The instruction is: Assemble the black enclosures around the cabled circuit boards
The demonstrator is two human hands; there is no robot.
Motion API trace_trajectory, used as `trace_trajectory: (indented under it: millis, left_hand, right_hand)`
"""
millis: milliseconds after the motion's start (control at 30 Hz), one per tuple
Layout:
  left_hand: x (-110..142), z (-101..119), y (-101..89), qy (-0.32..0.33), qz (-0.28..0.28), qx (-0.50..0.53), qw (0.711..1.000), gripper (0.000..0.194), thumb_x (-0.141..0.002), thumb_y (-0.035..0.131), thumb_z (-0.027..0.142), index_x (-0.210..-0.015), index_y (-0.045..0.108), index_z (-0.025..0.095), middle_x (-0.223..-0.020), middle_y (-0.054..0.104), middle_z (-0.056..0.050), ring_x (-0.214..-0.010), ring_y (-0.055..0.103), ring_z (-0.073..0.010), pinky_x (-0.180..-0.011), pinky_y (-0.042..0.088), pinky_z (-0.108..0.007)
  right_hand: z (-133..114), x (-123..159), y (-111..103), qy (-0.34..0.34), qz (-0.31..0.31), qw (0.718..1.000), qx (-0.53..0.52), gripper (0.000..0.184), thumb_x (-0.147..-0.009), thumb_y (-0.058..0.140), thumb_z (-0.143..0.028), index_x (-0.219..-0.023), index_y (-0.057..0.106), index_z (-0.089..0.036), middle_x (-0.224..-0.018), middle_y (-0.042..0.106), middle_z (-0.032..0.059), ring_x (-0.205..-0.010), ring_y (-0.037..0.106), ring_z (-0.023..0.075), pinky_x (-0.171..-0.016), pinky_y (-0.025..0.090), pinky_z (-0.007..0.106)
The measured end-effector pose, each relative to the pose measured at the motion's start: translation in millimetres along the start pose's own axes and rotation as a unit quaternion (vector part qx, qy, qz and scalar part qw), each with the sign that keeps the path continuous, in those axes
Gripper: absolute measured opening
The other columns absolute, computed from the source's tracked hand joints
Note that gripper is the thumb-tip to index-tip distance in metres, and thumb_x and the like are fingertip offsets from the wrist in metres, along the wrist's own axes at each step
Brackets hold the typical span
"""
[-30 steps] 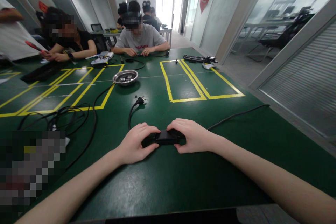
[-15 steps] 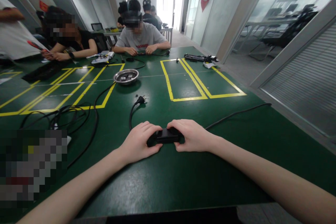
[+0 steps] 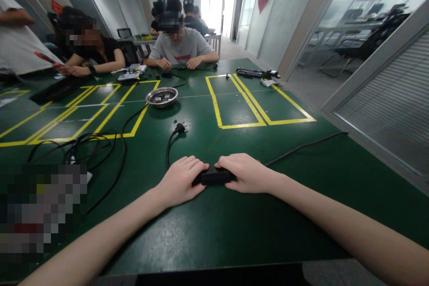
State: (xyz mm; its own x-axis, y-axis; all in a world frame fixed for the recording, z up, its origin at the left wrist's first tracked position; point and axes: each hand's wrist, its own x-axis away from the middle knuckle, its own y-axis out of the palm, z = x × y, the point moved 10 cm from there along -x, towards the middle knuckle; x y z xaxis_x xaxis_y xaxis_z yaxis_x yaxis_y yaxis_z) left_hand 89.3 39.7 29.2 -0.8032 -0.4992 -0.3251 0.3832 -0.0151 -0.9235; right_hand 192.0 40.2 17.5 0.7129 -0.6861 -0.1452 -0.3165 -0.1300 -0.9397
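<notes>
A small black box (image 3: 217,176), like a power adapter, lies low over the green table (image 3: 201,241) in front of me. My left hand (image 3: 182,178) is closed round its left end, with the thumb on the near side. Round the right end my right hand (image 3: 246,173) is closed, fingers on top. The palms hide both ends of the box. A black cord runs from behind my left hand to a power plug (image 3: 180,128) lying on the table. From beyond my right hand a second black cord (image 3: 301,146) stretches to the right.
A metal bowl (image 3: 161,97) holding small metal parts stands farther off. Coiled black cables (image 3: 90,149) lie at left, above a blurred-out object (image 3: 43,214). Yellow tape (image 3: 241,126) marks the table. A folded black tripod-like item (image 3: 256,73) lies at far right. Co-workers (image 3: 182,44) sit across.
The box has tilted slightly, showing more of its near side, and both hands have rolled a little over it. Across the table, a co-worker's hand has moved left.
</notes>
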Motion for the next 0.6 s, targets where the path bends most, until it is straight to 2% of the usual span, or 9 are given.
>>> trace_trajectory:
  millis: [200,367,600]
  left_hand:
    - [-1.4,2.3,0.2,0.005,-0.008,-0.002,1.0,0.022,-0.099,0.06,0.027,-0.117,0.062,0.016,-0.098,0.073,-0.007,-0.085,0.068,-0.0225,-0.076,0.052,-0.034]
    - [-1.9,5.1,-0.3,0.016,-0.005,-0.01,1.0,0.026,-0.105,0.056,0.038,-0.116,0.064,0.016,-0.094,0.073,-0.007,-0.083,0.068,-0.0223,-0.073,0.051,-0.034]
    - [-1.1,5.4,-1.7,0.029,0.004,0.0,1.0,0.027,-0.105,0.051,0.035,-0.116,0.065,0.015,-0.092,0.074,-0.007,-0.081,0.068,-0.0221,-0.071,0.048,-0.034]
  right_hand:
    - [-3.2,1.4,1.6,-0.013,-0.017,1.0,0.013,0.019,-0.092,0.064,-0.019,-0.111,0.06,-0.016,-0.095,0.07,0.0084,-0.082,0.066,0.0224,-0.071,0.043,0.03]
    - [-6.1,0.6,2.7,-0.025,-0.024,0.999,0.03,0.016,-0.097,0.061,-0.021,-0.112,0.06,-0.016,-0.097,0.07,0.0091,-0.083,0.066,0.0226,-0.073,0.045,0.031]
    - [-7.6,0.4,5.1,-0.023,-0.037,0.998,0.043,0.017,-0.1,0.059,-0.024,-0.114,0.06,-0.014,-0.099,0.07,0.0105,-0.083,0.067,0.0233,-0.073,0.046,0.033]
